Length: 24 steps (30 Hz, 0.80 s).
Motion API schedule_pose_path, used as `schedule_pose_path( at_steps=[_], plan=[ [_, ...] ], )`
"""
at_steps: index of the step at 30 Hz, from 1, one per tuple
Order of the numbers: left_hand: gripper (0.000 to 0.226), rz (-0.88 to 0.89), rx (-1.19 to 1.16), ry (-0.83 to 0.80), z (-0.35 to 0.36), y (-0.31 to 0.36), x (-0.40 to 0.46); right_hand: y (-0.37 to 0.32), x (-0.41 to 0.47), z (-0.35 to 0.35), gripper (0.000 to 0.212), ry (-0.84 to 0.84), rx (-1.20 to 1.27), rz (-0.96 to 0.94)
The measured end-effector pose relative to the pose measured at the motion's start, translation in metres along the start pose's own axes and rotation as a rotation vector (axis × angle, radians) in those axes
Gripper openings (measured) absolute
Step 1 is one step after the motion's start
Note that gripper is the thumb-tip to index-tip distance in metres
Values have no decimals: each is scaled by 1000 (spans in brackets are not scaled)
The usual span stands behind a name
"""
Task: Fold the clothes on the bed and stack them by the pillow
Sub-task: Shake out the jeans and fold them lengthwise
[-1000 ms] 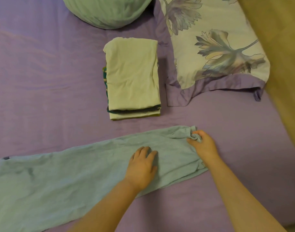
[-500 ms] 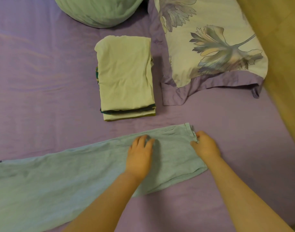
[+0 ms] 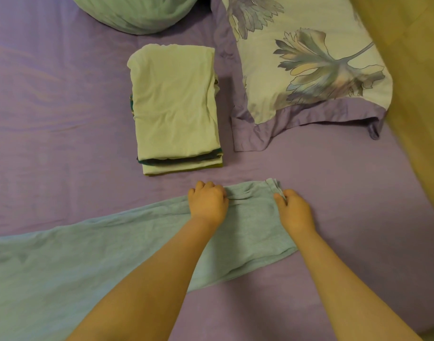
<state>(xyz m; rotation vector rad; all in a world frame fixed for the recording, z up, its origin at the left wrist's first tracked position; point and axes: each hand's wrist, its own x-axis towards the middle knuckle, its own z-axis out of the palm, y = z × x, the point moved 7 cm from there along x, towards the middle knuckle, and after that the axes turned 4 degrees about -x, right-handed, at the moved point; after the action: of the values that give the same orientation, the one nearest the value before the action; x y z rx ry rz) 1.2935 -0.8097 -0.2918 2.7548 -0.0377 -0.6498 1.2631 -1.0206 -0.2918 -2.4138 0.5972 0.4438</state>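
Observation:
A long light-blue garment (image 3: 93, 254) lies stretched across the purple bed sheet (image 3: 51, 124), running from the lower left to the middle. My left hand (image 3: 207, 203) grips its far edge with curled fingers. My right hand (image 3: 293, 210) pinches the garment's right end at the bunched hem. A stack of folded clothes (image 3: 175, 104), pale yellow-green on top, sits beyond my hands, beside the floral pillow (image 3: 309, 52).
A rounded green cushion (image 3: 137, 13) lies at the top of the bed. A tan wooden surface (image 3: 413, 82) runs along the bed's right side. Bare purple sheet spreads to the left of the stack.
My left hand slid from the middle of the garment to its far edge and curled onto the cloth. The crumpled right end was pulled straight; my right hand stays at it.

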Motion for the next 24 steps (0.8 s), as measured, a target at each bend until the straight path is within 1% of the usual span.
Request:
schedule_pose_path(
  at_steps=[3,5,6,9,10,12,14,17,21,22,24],
  plan=[
    [24,26,6,93,-7,9,4,8,3,-2,26,62,23,23],
    [23,10,-49,168,-17,9,10,14,1,-3,25,72,23,2],
    [23,-22,-100,162,-19,7,13,17,-1,-4,24,68,18,-1],
    [22,-121,-269,40,-10,1,13,26,-11,-3,34,25,-1,-7],
    [23,-108,-291,25,-6,3,9,28,-15,-3,36,7,12,-37],
    [31,-6,-287,27,2,10,-5,27,-26,-2,42,-23,17,-121],
    [46,119,-239,12,15,16,-25,23,-32,-1,47,-22,-24,-180],
    [60,236,-36,-45,40,16,-55,21,-31,0,48,-3,-204,-163],
    [70,223,143,-86,66,-4,-81,29,-30,4,50,-69,-462,-96],
    [74,203,178,-102,70,-11,-85,27,-31,4,51,-63,-541,-92],
    [80,162,215,-143,77,-24,-90,13,-35,1,55,36,-639,-166]
  ],
)
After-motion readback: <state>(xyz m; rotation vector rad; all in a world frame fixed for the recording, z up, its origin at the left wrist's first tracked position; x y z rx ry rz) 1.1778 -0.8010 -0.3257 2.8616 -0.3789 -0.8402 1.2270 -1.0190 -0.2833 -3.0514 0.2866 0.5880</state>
